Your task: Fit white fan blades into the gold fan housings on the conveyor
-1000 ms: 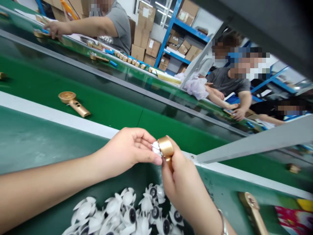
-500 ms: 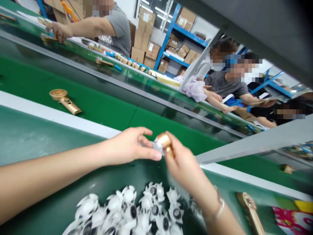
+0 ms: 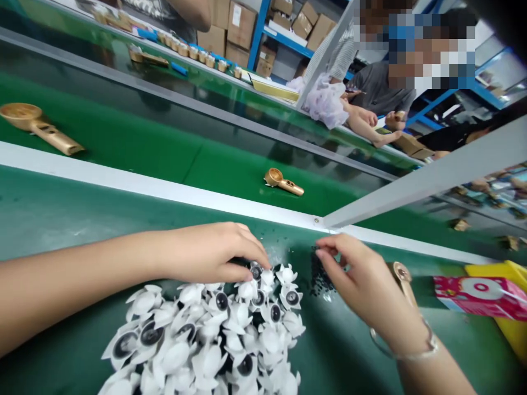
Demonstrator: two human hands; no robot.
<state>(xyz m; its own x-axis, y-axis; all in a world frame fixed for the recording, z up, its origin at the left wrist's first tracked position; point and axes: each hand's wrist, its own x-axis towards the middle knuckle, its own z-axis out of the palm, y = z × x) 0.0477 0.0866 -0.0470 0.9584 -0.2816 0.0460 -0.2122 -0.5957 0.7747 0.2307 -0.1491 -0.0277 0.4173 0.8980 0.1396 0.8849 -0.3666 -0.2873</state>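
My left hand [image 3: 230, 255] reaches over a heap of white bladed impeller-like parts [image 3: 197, 351], several with dark round centres. Its thumb and fingers close around a white impeller [image 3: 256, 272] at the heap's far edge. To the right, my right hand [image 3: 349, 269] has thumb and forefinger pinched together beside a scatter of tiny black pieces [image 3: 321, 274]; what sits between the tips is too small to make out. Beyond both hands, a gold shower head [image 3: 284, 182] lies on the green belt. Another gold shower head [image 3: 41, 127] lies farther left on it.
A white rail [image 3: 164, 202] separates my worktop from the belt, and a slanted grey post [image 3: 411, 178] rises at right. Behind my right wrist lies a gold handle-like part [image 3: 401, 277]. A pink box [image 3: 480, 296] stands by a yellow bin [image 3: 510, 329]. People work across the line.
The gold shower head has left my right hand and lies on the belt. Both hands have separated, the left to the white heap, the right to the black pieces. The view has shifted downward.
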